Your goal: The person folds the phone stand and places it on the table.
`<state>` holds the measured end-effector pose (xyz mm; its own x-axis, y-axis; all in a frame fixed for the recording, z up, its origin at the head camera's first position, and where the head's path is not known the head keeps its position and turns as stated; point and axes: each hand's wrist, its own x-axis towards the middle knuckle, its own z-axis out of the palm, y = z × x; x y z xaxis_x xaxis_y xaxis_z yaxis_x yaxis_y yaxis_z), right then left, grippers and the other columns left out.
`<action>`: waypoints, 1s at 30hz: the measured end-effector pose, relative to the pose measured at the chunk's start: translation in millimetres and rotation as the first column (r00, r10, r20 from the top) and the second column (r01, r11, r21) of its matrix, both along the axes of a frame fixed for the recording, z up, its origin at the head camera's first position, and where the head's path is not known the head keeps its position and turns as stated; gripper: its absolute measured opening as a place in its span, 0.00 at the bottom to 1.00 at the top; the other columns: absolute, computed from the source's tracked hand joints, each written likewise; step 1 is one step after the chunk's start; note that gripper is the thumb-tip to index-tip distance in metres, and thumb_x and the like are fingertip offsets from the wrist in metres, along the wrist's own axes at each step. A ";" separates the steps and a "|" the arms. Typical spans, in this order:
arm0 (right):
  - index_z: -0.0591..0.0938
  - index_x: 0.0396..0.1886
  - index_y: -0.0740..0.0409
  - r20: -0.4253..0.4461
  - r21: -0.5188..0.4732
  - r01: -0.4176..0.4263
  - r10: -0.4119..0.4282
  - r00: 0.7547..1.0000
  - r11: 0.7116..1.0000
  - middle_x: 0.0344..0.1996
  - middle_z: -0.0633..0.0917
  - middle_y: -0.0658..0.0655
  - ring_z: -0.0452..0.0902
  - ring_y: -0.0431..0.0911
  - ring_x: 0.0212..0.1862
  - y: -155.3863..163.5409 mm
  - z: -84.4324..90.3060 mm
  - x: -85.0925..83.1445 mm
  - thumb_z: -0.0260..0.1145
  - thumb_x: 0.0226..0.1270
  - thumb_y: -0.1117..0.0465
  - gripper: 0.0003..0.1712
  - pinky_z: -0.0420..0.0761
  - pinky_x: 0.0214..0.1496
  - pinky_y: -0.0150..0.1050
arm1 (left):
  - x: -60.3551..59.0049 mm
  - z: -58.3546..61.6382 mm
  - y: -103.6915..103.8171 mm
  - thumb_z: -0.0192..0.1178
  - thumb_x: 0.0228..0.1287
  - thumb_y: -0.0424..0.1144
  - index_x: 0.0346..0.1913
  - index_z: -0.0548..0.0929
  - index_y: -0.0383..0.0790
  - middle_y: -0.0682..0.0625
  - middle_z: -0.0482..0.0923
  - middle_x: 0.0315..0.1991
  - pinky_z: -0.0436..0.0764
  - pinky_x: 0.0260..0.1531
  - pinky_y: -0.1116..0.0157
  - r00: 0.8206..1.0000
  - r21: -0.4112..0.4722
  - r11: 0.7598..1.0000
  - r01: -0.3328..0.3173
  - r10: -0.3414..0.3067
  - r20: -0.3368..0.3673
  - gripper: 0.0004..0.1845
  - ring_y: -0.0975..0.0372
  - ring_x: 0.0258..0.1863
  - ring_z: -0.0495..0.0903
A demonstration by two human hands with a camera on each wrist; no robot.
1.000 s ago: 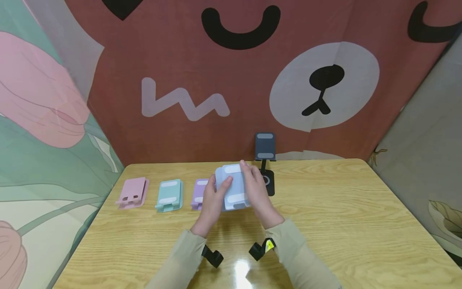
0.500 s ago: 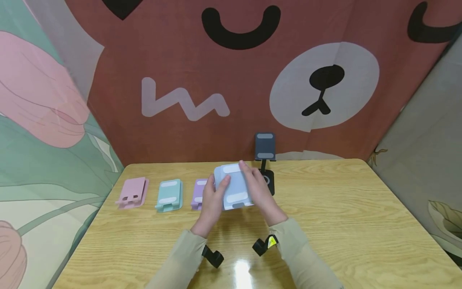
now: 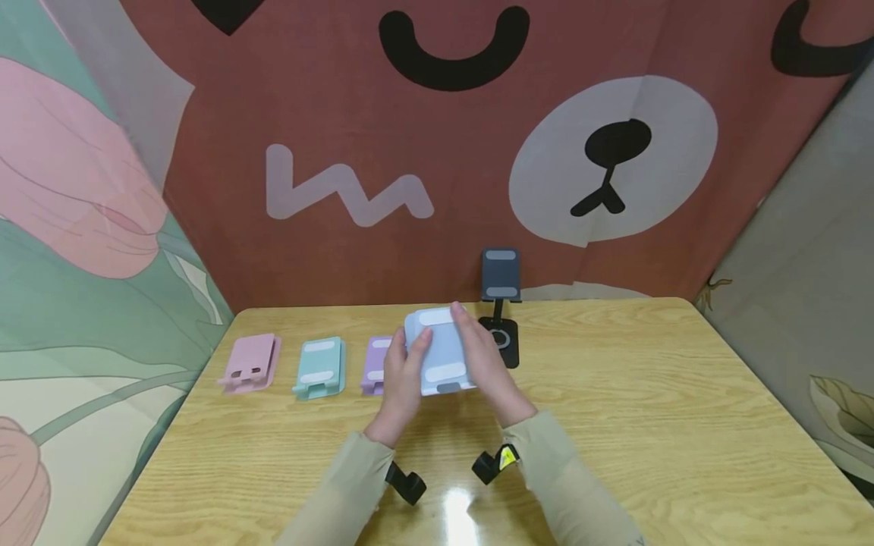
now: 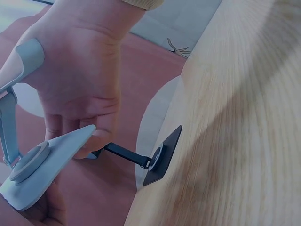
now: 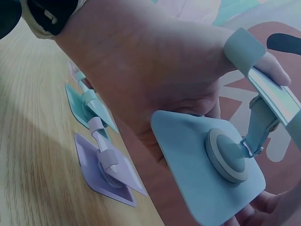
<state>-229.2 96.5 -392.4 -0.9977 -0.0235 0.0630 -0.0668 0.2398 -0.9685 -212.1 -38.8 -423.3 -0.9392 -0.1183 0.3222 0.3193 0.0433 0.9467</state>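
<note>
A light blue folding phone stand (image 3: 447, 350) is held up over the table between both hands. My left hand (image 3: 401, 388) grips its left side, thumb on the front of the upper plate. The right hand (image 3: 488, 368) grips the opposite side, fingers along the plate's edge. In the right wrist view, the stand's base plate (image 5: 188, 155) with its round disc shows below, joined by a hinged arm (image 5: 260, 123) to the upper plate. The plates are spread apart there. Part of the fingers behind the stand is hidden.
On the wooden table (image 3: 649, 425), a pink stand (image 3: 251, 362), a teal stand (image 3: 321, 367) and a purple stand (image 3: 376, 366) lie folded in a row at left. A black stand (image 3: 501, 274) stands unfolded at the back, before a printed cloth (image 3: 328, 258).
Both hands keep their hold on the blue stand. It has shifted and turned only slightly; the right hand moved a little right, then back left.
</note>
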 end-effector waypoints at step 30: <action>0.81 0.57 0.59 0.016 -0.042 0.059 -0.058 0.998 0.997 0.35 0.82 0.60 0.79 0.50 0.36 -4.6 -2.8 4.7 0.46 0.73 0.25 0.44 0.80 0.36 0.41 | 5.1 -2.9 1.5 0.53 0.75 0.51 0.54 0.76 0.32 0.45 0.79 0.36 0.78 0.33 0.63 0.999 -0.034 0.999 -0.032 0.031 -0.037 0.23 0.58 0.33 0.78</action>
